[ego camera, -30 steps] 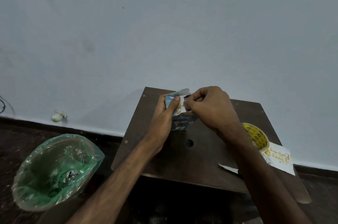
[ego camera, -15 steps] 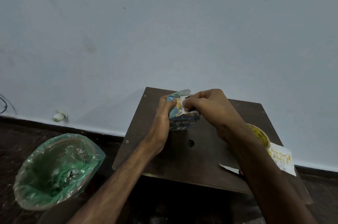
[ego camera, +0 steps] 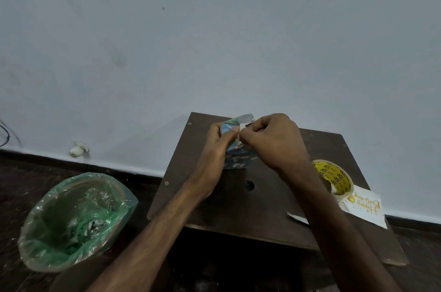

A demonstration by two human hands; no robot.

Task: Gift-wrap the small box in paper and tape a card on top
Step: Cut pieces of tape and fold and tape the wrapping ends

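Observation:
A small box (ego camera: pixel 238 155) wrapped in blue patterned paper stands on the brown table (ego camera: pixel 238 208) near its far edge. My left hand (ego camera: pixel 216 146) grips its left side, thumb pressed on the paper. My right hand (ego camera: pixel 274 141) pinches a folded paper flap at the top of the box. A loose paper end (ego camera: pixel 245 118) sticks up behind the fingers. A roll of tape with a yellow core (ego camera: pixel 334 178) lies at the table's right side, on a white card with yellow writing (ego camera: pixel 367 207). My right forearm hides part of both.
A bin lined with a green bag (ego camera: pixel 74 220) stands on the dark floor to the left of the table. A scissor tip (ego camera: pixel 297 217) shows near the table's front right, mostly under my right arm. A pale wall rises right behind the table.
My right hand has moved a little left, closing in on my left thumb over the folded flap. The box has stayed in place.

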